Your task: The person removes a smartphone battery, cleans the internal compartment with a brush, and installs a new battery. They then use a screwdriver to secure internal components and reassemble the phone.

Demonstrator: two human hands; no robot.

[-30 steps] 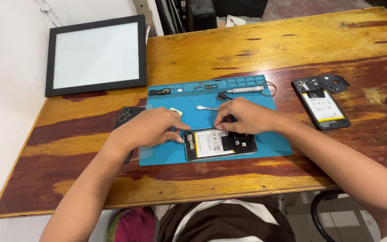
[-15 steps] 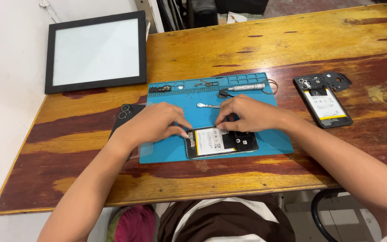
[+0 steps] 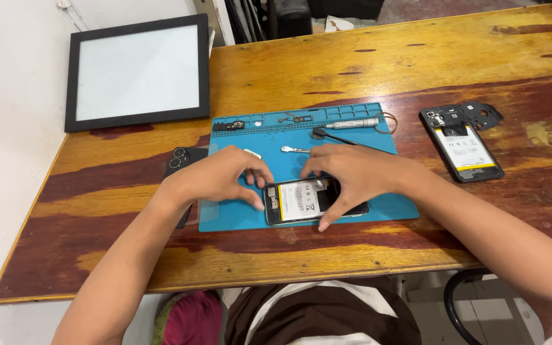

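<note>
Opened phone: the opened phone (image 3: 311,201), back cover off and battery showing, lies on the blue repair mat (image 3: 250,217) near the mat's front edge, towards the front edge of the desk (image 3: 352,57).
Left hand: the left hand (image 3: 222,179) is curled at the phone's left end, fingers (image 3: 258,199) bent and slightly apart, tips touching the frame rather than clamped round it.
Right hand: the right hand (image 3: 352,179) arches over the phone's right half, fingers spread, thumb at the near edge; it presses or steadies more than it grips.
Slip risk: I'd say uneven pressure from one side could skid the phone across the mat towards the desk's front edge.
Board risk: fingertips sit close to the exposed board and battery; a hard push there might bend a connector or dent the cell.
Loose tools: tweezers (image 3: 295,149), a black spudger (image 3: 333,135) and a silver screwdriver (image 3: 352,122) lie along the mat's far edge, just behind the right hand; a quick lift of the wrist could knock them off.
Nearby parts: a black back cover (image 3: 183,163) lies off the mat's left edge, and a second opened phone (image 3: 464,144) sits well apart towards the right edge; small parts could get mixed between the two.
</note>
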